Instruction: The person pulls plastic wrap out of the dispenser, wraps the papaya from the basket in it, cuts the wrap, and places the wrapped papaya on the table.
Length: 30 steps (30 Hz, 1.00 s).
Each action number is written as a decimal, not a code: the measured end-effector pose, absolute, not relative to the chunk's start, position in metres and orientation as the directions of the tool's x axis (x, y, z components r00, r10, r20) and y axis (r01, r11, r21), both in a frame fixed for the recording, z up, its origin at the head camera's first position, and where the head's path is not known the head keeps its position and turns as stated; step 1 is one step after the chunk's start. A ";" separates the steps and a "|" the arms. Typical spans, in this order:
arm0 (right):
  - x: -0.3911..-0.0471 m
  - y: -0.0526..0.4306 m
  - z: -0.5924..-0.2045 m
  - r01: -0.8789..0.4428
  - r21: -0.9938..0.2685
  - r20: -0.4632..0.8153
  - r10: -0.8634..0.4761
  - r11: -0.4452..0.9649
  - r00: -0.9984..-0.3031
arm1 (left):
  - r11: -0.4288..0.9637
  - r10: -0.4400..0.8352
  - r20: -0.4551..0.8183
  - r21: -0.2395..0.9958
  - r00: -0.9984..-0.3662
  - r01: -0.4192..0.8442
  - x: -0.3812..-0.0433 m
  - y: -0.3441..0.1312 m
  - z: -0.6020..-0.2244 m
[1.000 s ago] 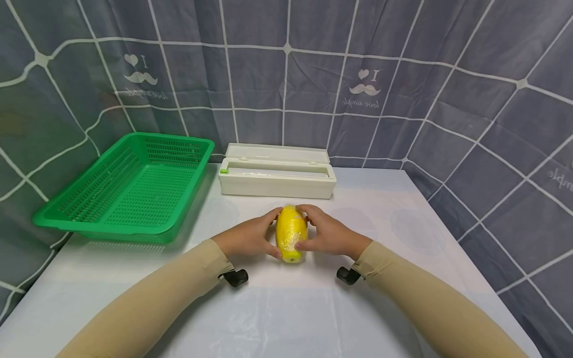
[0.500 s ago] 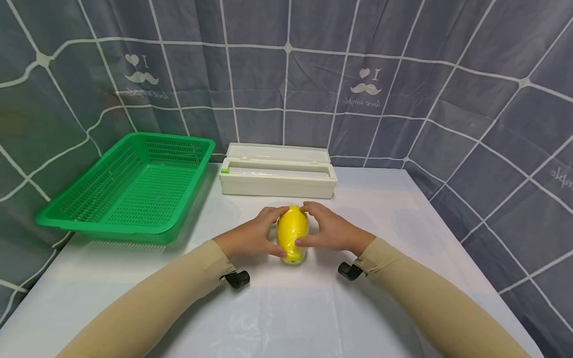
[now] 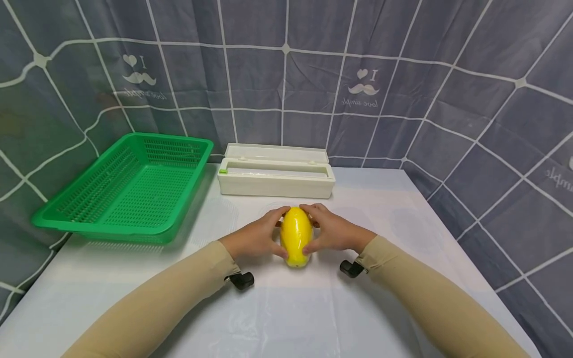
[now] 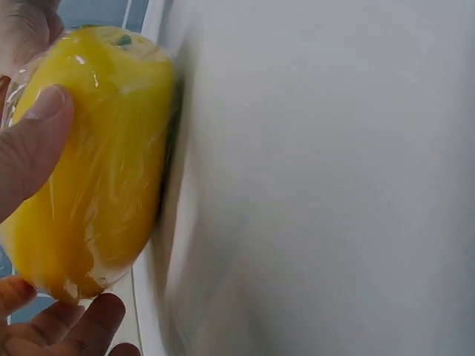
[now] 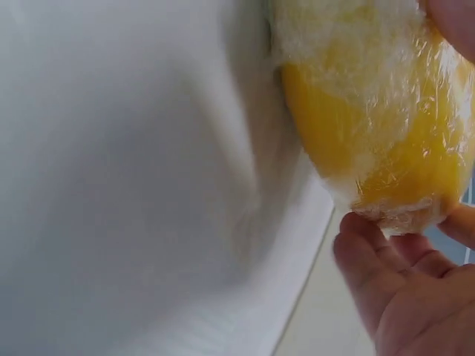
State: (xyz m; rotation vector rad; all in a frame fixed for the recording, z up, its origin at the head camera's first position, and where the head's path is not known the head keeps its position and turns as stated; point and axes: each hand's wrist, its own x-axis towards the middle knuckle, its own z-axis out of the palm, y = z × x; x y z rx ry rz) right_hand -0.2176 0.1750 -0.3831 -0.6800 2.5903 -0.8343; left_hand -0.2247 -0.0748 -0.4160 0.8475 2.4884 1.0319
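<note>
An oblong yellow fruit (image 3: 296, 236), wrapped in clear cling film, lies lengthwise on the white table between the two hands. My left hand (image 3: 257, 235) holds its left side, thumb near the close end and fingers at the far end. From the right, my right hand (image 3: 337, 231) grips it likewise. In the left wrist view, the film on the fruit (image 4: 96, 163) is fairly smooth, and a small green spot shows at one end. Bunched, wrinkled film covers the fruit (image 5: 371, 111) in the right wrist view. Its underside is hidden in the head view.
Behind the hands stands a white cling film dispenser (image 3: 276, 186) with its lid raised, a roll inside and a green slider at its left end. A green plastic basket (image 3: 188, 199) sits at the back left. A grey checked curtain (image 3: 313, 79) hangs around the table.
The fruit has turned in the hands, so a smooth yellow side now faces up where wrinkled film showed before. It and both hands have shifted slightly right and nearer.
</note>
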 end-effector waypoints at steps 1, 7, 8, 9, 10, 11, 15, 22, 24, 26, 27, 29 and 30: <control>-0.218 0.175 -0.384 -0.330 -0.630 -0.165 -0.537 0.703 -0.828 | 0.565 0.625 -0.053 0.719 -0.779 0.404 -0.225 -0.075 -0.415; -0.218 0.175 -0.390 -0.269 -0.732 -0.196 -0.572 0.625 -0.796 | 0.586 0.596 -0.050 0.709 -0.801 0.392 -0.225 -0.080 -0.413; -0.217 0.175 -0.390 -0.270 -0.724 -0.206 -0.573 0.635 -0.793 | 0.585 0.597 -0.052 0.711 -0.800 0.390 -0.225 -0.080 -0.413; -0.217 0.176 -0.390 -0.279 -0.706 -0.214 -0.572 0.651 -0.792 | 0.581 0.600 -0.051 0.714 -0.798 0.392 -0.225 -0.080 -0.414; -0.216 0.177 -0.389 -0.293 -0.679 -0.221 -0.569 0.673 -0.792 | 0.579 0.605 -0.053 0.714 -0.794 0.394 -0.225 -0.079 -0.414; -0.216 0.178 -0.387 -0.310 -0.650 -0.225 -0.565 0.693 -0.794 | 0.578 0.610 -0.054 0.713 -0.790 0.398 -0.225 -0.078 -0.414; -0.213 0.182 -0.379 -0.358 -0.574 -0.223 -0.562 0.736 -0.797 | 0.581 0.628 -0.051 0.694 -0.777 0.425 -0.227 -0.072 -0.416; -0.209 0.182 -0.384 -0.394 -0.579 -0.176 -0.581 0.714 -0.794 | 0.544 0.671 -0.099 0.739 -0.735 0.397 -0.228 -0.067 -0.422; -0.209 0.184 -0.388 -0.399 -0.585 -0.148 -0.577 0.706 -0.803 | 0.526 0.686 -0.095 0.750 -0.722 0.401 -0.228 -0.067 -0.424; -0.209 0.185 -0.391 -0.419 -0.598 -0.109 -0.587 0.683 -0.802 | 0.513 0.684 -0.072 0.754 -0.725 0.409 -0.229 -0.068 -0.424; -0.210 0.185 -0.393 -0.426 -0.609 -0.092 -0.593 0.669 -0.800 | 0.514 0.675 -0.059 0.752 -0.735 0.412 -0.228 -0.068 -0.424; -0.211 0.184 -0.398 -0.424 -0.638 -0.075 -0.600 0.643 -0.797 | 0.531 0.648 -0.047 0.742 -0.760 0.408 -0.227 -0.071 -0.423; -0.212 0.183 -0.400 -0.414 -0.656 -0.078 -0.603 0.631 -0.794 | 0.543 0.636 -0.051 0.738 -0.770 0.400 -0.227 -0.073 -0.423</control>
